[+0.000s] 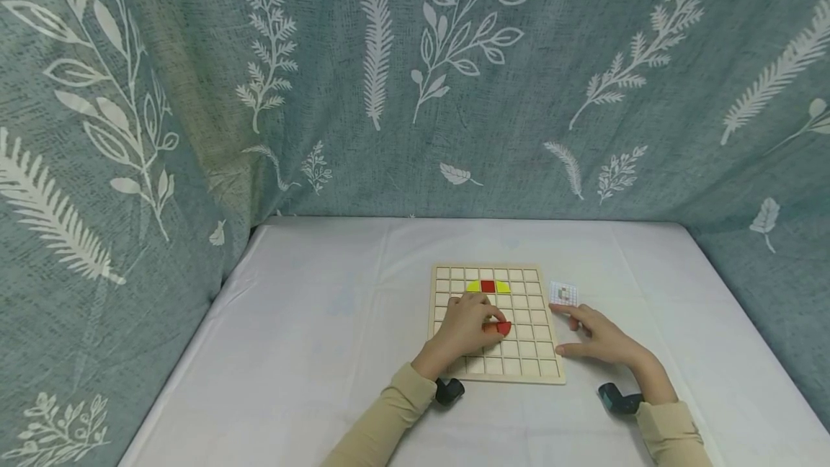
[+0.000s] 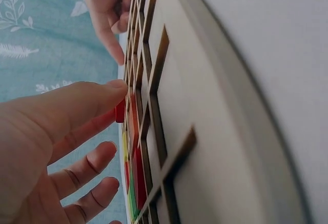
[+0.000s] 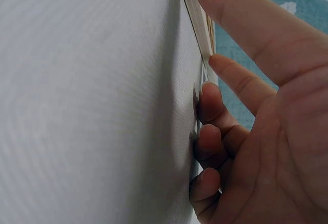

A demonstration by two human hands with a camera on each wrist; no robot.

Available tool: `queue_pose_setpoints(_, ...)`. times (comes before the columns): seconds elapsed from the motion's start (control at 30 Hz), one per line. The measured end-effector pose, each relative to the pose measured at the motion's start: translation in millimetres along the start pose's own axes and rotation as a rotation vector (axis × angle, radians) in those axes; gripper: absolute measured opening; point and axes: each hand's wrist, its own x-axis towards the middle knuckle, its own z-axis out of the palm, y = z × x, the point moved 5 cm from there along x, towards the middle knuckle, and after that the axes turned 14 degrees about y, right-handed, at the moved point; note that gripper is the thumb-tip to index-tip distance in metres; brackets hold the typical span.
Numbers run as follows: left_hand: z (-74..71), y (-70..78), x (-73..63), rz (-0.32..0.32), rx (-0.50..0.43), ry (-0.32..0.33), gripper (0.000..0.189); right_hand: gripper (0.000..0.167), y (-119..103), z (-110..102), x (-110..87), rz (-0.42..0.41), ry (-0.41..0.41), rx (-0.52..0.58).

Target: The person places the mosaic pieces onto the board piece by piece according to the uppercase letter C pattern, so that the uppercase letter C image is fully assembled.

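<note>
A wooden grid board (image 1: 551, 373) lies on the white-covered table. My left hand (image 1: 463, 326) pinches a red tile with a rounded edge (image 1: 503, 328) between thumb and forefinger over the middle of the board; its other fingers (image 2: 95, 160) are spread. Near the board's far side, a red square tile (image 1: 488, 286) sits between two yellow tiles, the left one (image 1: 472, 286) and the right one (image 1: 502, 287). A green tile (image 2: 132, 193) and further red ones, hidden from the head view, show below the left hand. At the board's right edge, my right hand (image 1: 603, 337) rests its thumb and forefinger.
A small printed card (image 1: 563, 293) with a coloured grid pattern lies just right of the board. Dark devices are strapped at the left wrist (image 1: 449, 391) and the right wrist (image 1: 619, 400). A green-blue leaf-patterned curtain (image 1: 402, 78) hangs behind the table.
</note>
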Motion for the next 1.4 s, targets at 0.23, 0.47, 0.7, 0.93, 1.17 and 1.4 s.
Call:
queue_pose_setpoints(0.23,7.8,2.4,2.1,-0.025,-0.012,-0.025,0.016,0.073,0,1,0.3,0.002,0.002,-0.002)
queue_pose_setpoints(0.47,8.1,2.0,1.2,-0.049,-0.015,-0.037,0.015,0.074,-2,1,0.3,0.001,-0.003,-0.002)
queue_pose_setpoints(0.7,5.3,1.2,-0.1,-0.053,-0.001,-0.045,0.018,0.075,-1,2,0.8,0.012,-0.006,-0.002)
queue_pose_setpoints(0.93,1.5,-2.8,-2.8,-0.042,0.016,-0.046,0.019,0.075,-1,3,1.7,0.024,-0.009,-0.015)
queue_pose_setpoints(1.17,-4.4,-16.9,-6.5,-0.030,0.041,-0.011,0.021,0.075,-3,2,4.4,0.016,-0.023,-0.021)
queue_pose_setpoints(1.4,-9.8,-32.2,-11.9,-0.036,0.053,0.013,0.023,0.075,-3,0,1.2,0.000,-0.059,-0.050)
